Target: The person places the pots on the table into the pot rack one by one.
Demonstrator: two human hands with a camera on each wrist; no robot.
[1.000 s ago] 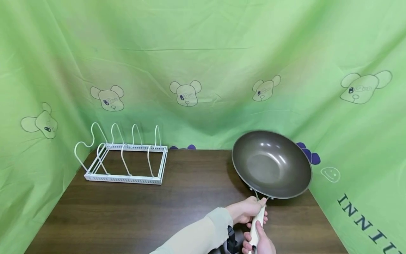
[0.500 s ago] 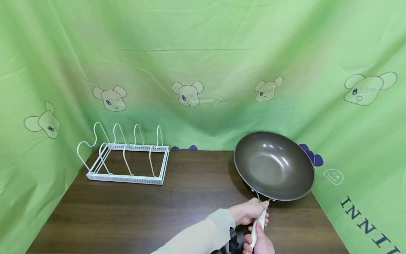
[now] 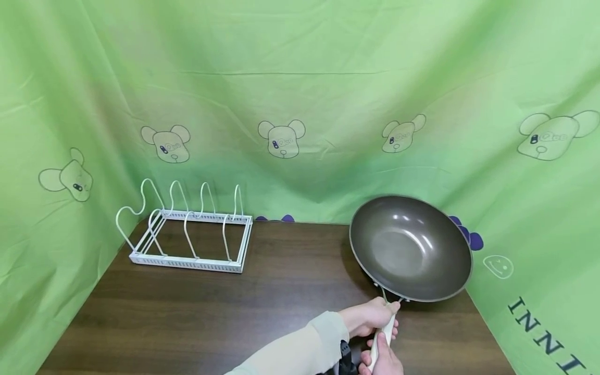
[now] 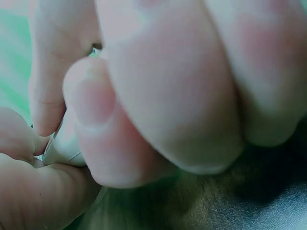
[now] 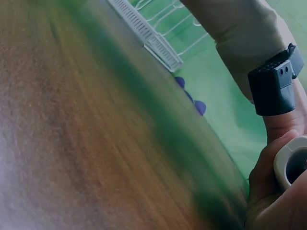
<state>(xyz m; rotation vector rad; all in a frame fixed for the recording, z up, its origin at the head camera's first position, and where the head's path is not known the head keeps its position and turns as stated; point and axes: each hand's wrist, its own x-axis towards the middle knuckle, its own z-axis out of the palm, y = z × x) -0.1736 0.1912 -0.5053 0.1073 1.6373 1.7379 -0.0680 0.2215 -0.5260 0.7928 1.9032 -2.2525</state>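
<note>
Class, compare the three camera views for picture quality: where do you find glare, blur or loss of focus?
Head view: sharp and evenly lit, with bright glare spots inside the wok and its shadow on the table. Left wrist view: the left hand fills the frame, soft and out of focus. Right wrist view: the tabletop is smeared with blur, while the black wrist strap stays fairly crisp.

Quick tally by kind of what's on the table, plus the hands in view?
Wok: 1, handle gripped by both hands
White wire rack: 1
Hands: 2, left hand and right hand
Total: 4
</note>
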